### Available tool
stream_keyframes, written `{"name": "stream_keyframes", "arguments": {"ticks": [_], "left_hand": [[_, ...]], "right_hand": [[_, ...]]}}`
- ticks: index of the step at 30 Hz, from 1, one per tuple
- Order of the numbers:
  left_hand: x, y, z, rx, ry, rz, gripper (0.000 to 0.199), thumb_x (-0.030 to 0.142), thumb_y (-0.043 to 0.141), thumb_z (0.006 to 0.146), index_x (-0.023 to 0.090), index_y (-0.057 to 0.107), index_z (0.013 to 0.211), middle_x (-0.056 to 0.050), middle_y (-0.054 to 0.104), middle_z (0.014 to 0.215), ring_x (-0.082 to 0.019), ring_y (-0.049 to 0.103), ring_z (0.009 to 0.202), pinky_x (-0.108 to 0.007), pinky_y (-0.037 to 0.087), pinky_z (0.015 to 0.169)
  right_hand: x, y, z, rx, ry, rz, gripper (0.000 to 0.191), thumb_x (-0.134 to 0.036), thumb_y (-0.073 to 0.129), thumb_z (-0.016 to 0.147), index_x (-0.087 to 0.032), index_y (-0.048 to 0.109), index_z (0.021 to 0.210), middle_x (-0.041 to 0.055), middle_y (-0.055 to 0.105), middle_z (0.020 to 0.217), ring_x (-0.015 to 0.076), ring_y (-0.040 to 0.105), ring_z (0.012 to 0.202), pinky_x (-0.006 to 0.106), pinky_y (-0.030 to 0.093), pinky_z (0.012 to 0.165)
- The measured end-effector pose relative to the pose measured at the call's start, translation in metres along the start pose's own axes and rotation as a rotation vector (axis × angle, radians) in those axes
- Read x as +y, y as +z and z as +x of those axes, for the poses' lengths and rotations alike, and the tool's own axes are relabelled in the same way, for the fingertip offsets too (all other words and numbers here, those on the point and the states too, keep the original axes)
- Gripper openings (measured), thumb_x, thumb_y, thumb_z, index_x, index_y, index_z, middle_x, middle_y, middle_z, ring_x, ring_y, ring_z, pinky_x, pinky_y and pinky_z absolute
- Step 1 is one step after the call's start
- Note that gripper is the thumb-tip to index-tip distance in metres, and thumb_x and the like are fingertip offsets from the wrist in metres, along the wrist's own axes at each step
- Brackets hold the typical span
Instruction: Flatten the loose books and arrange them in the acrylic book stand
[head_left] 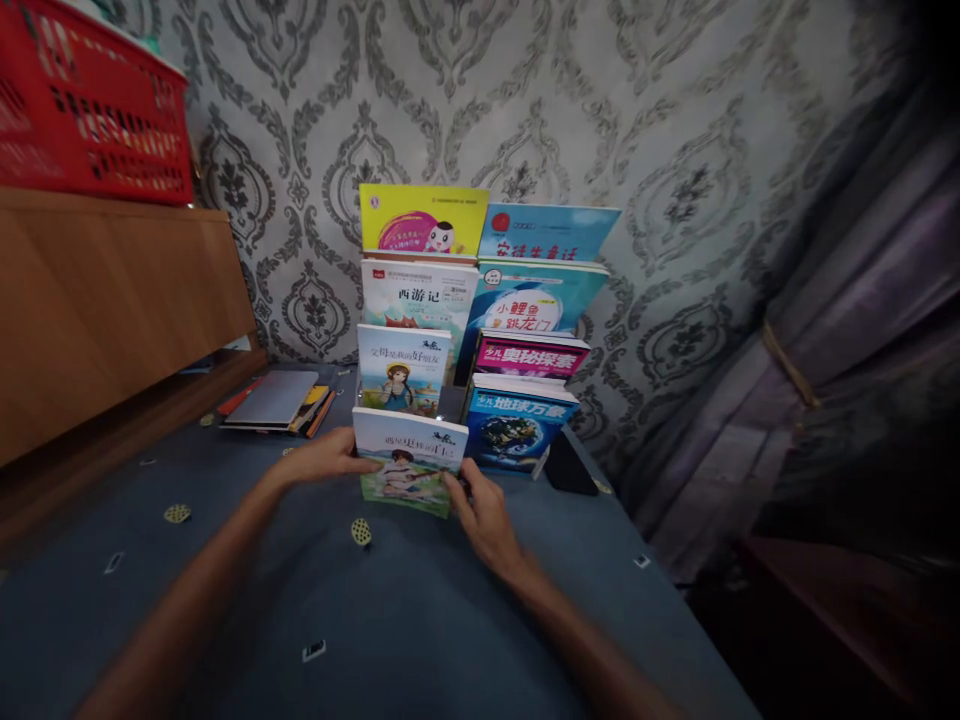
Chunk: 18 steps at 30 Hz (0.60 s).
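A paperback book (409, 465) with a pale top and green lower cover stands upright in front of me, held by its two side edges. My left hand (326, 457) grips its left edge, thumb on the front cover. At the right edge, my right hand (480, 500) pinches it the same way. Just behind stands a similar book (401, 372) with a girl in a hat on its cover. Farther back in that column are a white book (420, 295) and a yellow book (424, 215). To the right, a blue book with a globe (517, 425) fronts a second column.
A pink-titled book (532, 357) and two blue books, one with a round white emblem (540, 295), fill the right column. A black object (570, 465) lies beside it. Flat books (274, 400) lie left. A red basket (97, 110) sits on a wooden cabinet (112, 310); curtains (720, 330) hang right.
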<state>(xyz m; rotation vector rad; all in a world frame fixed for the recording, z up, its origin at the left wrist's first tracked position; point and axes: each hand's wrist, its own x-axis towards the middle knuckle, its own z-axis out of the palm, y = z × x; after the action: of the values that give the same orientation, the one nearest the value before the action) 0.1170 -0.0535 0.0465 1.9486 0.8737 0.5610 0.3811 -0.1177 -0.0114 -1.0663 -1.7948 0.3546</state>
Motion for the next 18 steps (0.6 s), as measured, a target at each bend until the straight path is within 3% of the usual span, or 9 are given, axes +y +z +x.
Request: {"name": "stream_keyframes", "arguments": {"ticks": [3,7,14,18], "left_hand": [[0.013,-0.016,0.002,-0.159,-0.083,0.098,0.052,0.043,0.075,0.076,0.019,0.069,0.122,-0.009,0.074,0.114,-0.023,0.069,0.087,-0.022,0.053,0.056],[0.02,-0.022,0.003,-0.204,-0.121,0.088,0.051,0.041,0.075,0.075,0.018,0.069,0.12,-0.008,0.074,0.11,-0.019,0.066,0.082,-0.017,0.049,0.052],[0.034,-0.037,-0.001,-0.084,-0.197,0.046,0.039,0.037,0.081,0.069,0.016,0.074,0.1,-0.007,0.075,0.086,-0.019,0.068,0.065,-0.02,0.046,0.046],[0.037,-0.044,0.004,-0.03,-0.212,0.012,0.045,0.035,0.083,0.065,0.016,0.073,0.105,-0.008,0.076,0.088,-0.021,0.069,0.066,-0.024,0.049,0.049]], "right_hand": [[-0.007,-0.007,0.014,-0.02,0.038,0.051,0.025,-0.042,0.04,0.1,-0.022,0.053,0.09,-0.0009,0.059,0.07,0.0146,0.056,0.06,0.023,0.042,0.055],[-0.012,-0.012,0.035,-0.009,0.043,0.061,0.03,-0.045,0.04,0.099,-0.021,0.055,0.091,0.0,0.059,0.069,0.0158,0.057,0.059,0.024,0.042,0.052],[-0.024,-0.031,0.087,-0.298,0.023,0.128,0.032,-0.042,0.043,0.099,-0.018,0.062,0.108,0.0062,0.07,0.092,0.0167,0.065,0.058,0.028,0.052,0.05],[-0.023,-0.042,0.104,-0.365,-0.008,0.124,0.027,-0.041,0.05,0.097,-0.018,0.065,0.097,0.0038,0.07,0.084,0.0162,0.066,0.061,0.025,0.054,0.048]]}}
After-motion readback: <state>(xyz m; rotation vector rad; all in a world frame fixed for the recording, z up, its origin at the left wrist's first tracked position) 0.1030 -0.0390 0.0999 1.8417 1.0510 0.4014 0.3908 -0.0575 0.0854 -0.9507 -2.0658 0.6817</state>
